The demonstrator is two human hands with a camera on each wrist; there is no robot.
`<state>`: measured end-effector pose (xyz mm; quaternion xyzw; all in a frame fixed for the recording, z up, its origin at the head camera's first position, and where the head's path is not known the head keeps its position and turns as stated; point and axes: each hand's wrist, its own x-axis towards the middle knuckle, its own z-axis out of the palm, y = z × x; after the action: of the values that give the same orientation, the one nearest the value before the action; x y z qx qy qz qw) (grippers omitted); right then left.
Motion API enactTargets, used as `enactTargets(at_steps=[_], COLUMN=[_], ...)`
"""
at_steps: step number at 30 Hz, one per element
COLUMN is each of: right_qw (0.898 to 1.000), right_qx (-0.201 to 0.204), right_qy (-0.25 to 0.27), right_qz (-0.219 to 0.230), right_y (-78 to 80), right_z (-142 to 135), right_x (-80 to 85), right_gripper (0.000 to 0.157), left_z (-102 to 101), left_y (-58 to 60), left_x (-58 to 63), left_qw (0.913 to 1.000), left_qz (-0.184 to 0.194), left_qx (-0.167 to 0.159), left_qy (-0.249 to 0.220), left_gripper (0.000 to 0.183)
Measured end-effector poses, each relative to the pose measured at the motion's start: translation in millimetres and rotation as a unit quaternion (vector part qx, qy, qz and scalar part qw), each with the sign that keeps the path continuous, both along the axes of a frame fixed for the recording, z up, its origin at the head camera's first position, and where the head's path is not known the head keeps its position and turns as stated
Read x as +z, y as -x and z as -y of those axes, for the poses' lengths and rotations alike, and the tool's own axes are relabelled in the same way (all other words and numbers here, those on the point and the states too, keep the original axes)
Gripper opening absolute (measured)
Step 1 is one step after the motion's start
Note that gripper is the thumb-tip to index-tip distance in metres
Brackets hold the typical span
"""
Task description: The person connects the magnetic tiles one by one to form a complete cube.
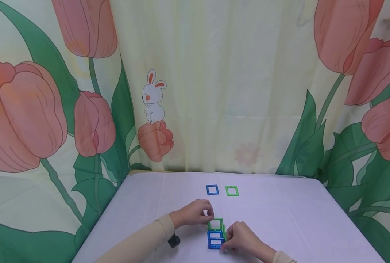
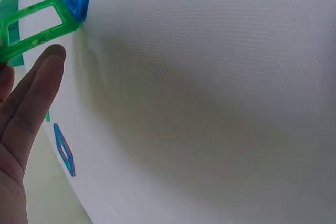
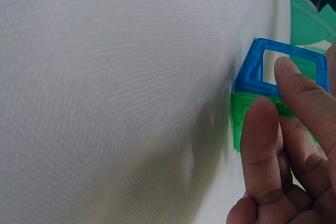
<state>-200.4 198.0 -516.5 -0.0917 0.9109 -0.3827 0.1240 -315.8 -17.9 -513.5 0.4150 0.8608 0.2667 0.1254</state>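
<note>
Several square magnetic tiles with hollow middles stand joined near the table's front. A blue tile (image 1: 216,247) faces the front, with another blue one just behind it. A green tile (image 1: 224,233) stands along the right side. At the far end, my left hand (image 1: 196,212) pinches a green tile (image 2: 37,39) by its edge; this tile meets a blue tile (image 2: 79,4) at a corner. My right hand (image 1: 242,237) grips the right front corner, its thumb over a blue tile (image 3: 248,81) and its fingers on a green tile (image 3: 239,102). Fingers hide part of the joins.
Farther back on the white-covered table (image 1: 149,204) lie a loose blue tile (image 1: 212,194) and a loose green tile (image 1: 232,195), side by side. A black device (image 1: 174,241) sits under the left wrist. A tulip-print curtain (image 1: 214,109) hangs behind the table.
</note>
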Motion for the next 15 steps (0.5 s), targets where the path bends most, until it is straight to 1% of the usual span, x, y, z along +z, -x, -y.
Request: enactTargets(at_steps=[9, 13, 15], right_qw=[1.0, 1.0, 1.0], right_qx=[0.012, 0.01, 0.01], right_qy=[0.009, 0.007, 0.009], right_qz=[-0.006, -0.003, 0.001], right_y=[1.0, 0.6, 0.6], right_z=[-1.3, 0.4, 1.2], right_x=[-1.3, -0.5, -0.2], right_gripper=[0.018, 0.017, 0.018], left_z=[-1.1, 0.9, 2.3], left_y=[-2.9, -4.4, -5.2], left_x=[3.3, 3.9, 4.1], left_qw=[0.9992, 0.997, 0.9958], left_qz=[0.014, 0.048, 0.066], left_qx=[-0.037, -0.06, -0.064], left_qy=[0.008, -0.002, -0.004], left_gripper=[0.006, 0.006, 0.007])
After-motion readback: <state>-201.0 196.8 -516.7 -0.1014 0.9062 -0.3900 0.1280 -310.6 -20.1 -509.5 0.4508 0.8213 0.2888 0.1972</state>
